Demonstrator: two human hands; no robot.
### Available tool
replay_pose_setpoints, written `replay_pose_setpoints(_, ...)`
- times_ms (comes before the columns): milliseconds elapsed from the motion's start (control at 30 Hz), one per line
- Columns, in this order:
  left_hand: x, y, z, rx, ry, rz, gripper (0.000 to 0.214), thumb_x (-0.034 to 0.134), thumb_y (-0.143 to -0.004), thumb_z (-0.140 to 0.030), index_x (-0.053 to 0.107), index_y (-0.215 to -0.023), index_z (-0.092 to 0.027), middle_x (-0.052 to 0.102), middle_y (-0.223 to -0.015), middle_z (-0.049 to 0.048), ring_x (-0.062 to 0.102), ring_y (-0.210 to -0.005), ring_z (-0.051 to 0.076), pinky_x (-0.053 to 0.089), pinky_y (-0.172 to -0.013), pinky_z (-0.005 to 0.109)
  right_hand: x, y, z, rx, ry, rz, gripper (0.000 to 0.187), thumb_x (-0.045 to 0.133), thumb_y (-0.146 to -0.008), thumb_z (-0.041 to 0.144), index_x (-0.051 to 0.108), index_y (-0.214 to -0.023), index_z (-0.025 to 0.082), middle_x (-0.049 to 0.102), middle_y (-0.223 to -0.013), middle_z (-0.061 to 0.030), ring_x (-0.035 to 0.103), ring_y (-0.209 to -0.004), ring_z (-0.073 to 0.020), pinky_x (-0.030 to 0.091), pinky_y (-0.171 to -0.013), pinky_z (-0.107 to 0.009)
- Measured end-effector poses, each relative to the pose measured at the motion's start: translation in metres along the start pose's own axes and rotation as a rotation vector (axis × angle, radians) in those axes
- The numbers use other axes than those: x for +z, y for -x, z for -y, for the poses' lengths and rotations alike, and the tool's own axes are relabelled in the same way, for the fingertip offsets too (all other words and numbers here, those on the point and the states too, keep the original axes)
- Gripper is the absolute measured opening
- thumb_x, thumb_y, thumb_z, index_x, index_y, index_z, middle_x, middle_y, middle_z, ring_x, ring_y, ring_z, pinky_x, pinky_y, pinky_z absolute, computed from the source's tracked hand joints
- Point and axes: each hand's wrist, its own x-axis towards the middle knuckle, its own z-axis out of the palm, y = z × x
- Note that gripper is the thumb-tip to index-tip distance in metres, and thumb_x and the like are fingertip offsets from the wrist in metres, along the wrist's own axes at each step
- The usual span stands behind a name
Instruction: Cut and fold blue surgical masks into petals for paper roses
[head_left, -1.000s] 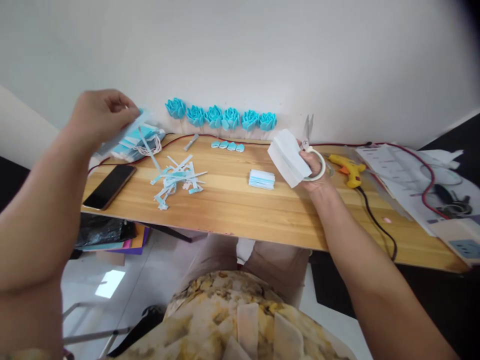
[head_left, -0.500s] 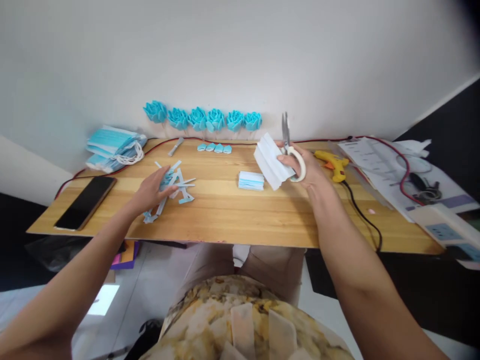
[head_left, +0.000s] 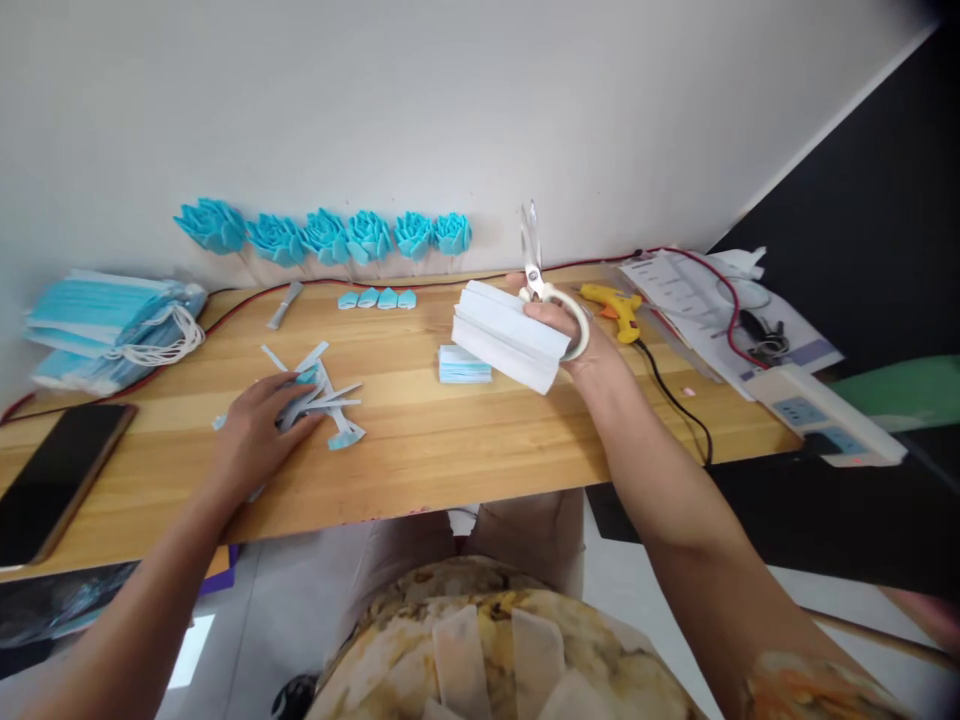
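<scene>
My left hand rests low over a pile of cut strips, white and pale blue, at the left of the table. Its fingers and thumb curve round part of the pile and hide some of it. My right hand is closed round the white-handled scissors, blades pointing up and slightly apart. The same hand pinches a white pleated mask sheet, held above the table. Beside that sheet, partly behind it, lies a small stack of folded mask pieces. Several small blue petal pieces lie in a row further back.
Several blue fabric flowers stand along the wall. Stacked face masks and a phone lie at the left. At the right are a yellow glue gun, papers, keys and a power strip.
The view has turned, so the table's contents sit further left. My left hand has settled lower over the strips. The mask sheet in my right hand has tilted and shows more broadly.
</scene>
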Motion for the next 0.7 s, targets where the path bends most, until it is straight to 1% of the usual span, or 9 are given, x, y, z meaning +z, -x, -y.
replay_pose_setpoints(67, -0.002, 0.001, -0.002, 0.002, 0.003, -0.027, 0.045, 0.053, -0.094, -0.054, 0.07, -0.117, -0.019, 0.064, -0.133, 0.014, 0.06, -0.123, 0.033, 0.046, -0.108, 0.05, -0.002, -0.002, -0.005, 0.046, 0.075, 0.012, 0.055, 0.084, -0.063, 0.048, 0.069, -0.107, 0.02, 0.053, -0.076, 0.003, 0.048, -0.064, -0.0098, 0.035, -0.054, -0.023)
replay_pose_setpoints(133, -0.005, 0.002, -0.006, 0.0, 0.005, -0.016, 0.043, 0.053, -0.095, -0.052, 0.068, -0.119, -0.02, 0.063, -0.133, 0.0132, 0.06, -0.123, 0.033, 0.046, -0.108, 0.053, -0.002, -0.002, -0.009, 0.098, 0.182, 0.058, 0.054, 0.087, -0.06, 0.044, 0.07, -0.105, 0.019, 0.053, -0.076, 0.0033, 0.045, -0.063, -0.0086, 0.032, -0.054, -0.023)
replay_pose_setpoints(233, -0.011, 0.002, -0.012, -0.035, 0.055, 0.012, 0.041, 0.052, -0.095, -0.05, 0.062, -0.126, -0.025, 0.062, -0.136, 0.0095, 0.057, -0.128, 0.033, 0.043, -0.112, 0.055, 0.001, 0.001, -0.011, 0.142, 0.264, 0.139, 0.054, 0.087, -0.062, 0.043, 0.07, -0.107, 0.019, 0.051, -0.072, 0.0042, 0.041, -0.061, -0.0086, 0.031, -0.055, -0.023)
replay_pose_setpoints(300, -0.014, 0.002, -0.016, -0.052, 0.105, 0.004, 0.042, 0.051, -0.095, -0.05, 0.059, -0.131, -0.029, 0.061, -0.137, 0.0078, 0.056, -0.13, 0.033, 0.042, -0.114, 0.055, 0.004, 0.002, -0.011, 0.129, 0.273, 0.152, 0.055, 0.085, -0.065, 0.045, 0.069, -0.111, 0.019, 0.05, -0.072, 0.0041, 0.04, -0.061, -0.0089, 0.031, -0.055, -0.023)
replay_pose_setpoints(433, -0.019, 0.003, -0.018, -0.059, 0.128, -0.039, 0.043, 0.049, -0.096, -0.045, 0.056, -0.136, -0.03, 0.058, -0.142, 0.0074, 0.053, -0.134, 0.034, 0.04, -0.115, 0.056, 0.007, 0.0, -0.012, 0.067, 0.276, 0.132, 0.06, 0.084, -0.065, 0.048, 0.068, -0.116, 0.019, 0.049, -0.073, 0.0039, 0.039, -0.062, -0.0088, 0.033, -0.056, -0.023)
replay_pose_setpoints(533, -0.021, 0.003, -0.019, -0.07, 0.125, -0.087, 0.042, 0.047, -0.097, -0.044, 0.054, -0.136, -0.031, 0.056, -0.145, 0.0068, 0.051, -0.137, 0.032, 0.039, -0.117, 0.056, 0.007, 0.0, -0.012, 0.044, 0.305, 0.122, 0.06, 0.084, -0.065, 0.05, 0.069, -0.114, 0.02, 0.048, -0.072, 0.0039, 0.039, -0.062, -0.0091, 0.034, -0.056, -0.023)
replay_pose_setpoints(633, -0.025, 0.004, -0.023, -0.078, 0.122, -0.15, 0.041, 0.049, -0.097, -0.043, 0.055, -0.135, -0.028, 0.056, -0.144, 0.0085, 0.05, -0.137, 0.031, 0.039, -0.117, 0.055, 0.004, -0.002, -0.01, 0.02, 0.317, 0.06, 0.057, 0.085, -0.062, 0.053, 0.07, -0.108, 0.021, 0.049, -0.074, 0.0027, 0.04, -0.062, -0.0098, 0.035, -0.055, -0.024)
replay_pose_setpoints(700, -0.031, 0.008, -0.031, -0.053, 0.132, -0.208, 0.039, 0.051, -0.097, -0.039, 0.057, -0.132, -0.024, 0.059, -0.141, 0.0111, 0.052, -0.135, 0.032, 0.041, -0.115, 0.055, 0.003, -0.004, -0.007, -0.002, 0.302, 0.003, 0.057, 0.085, -0.061, 0.053, 0.069, -0.106, 0.022, 0.051, -0.077, 0.0019, 0.041, -0.063, -0.0102, 0.036, -0.055, -0.024)
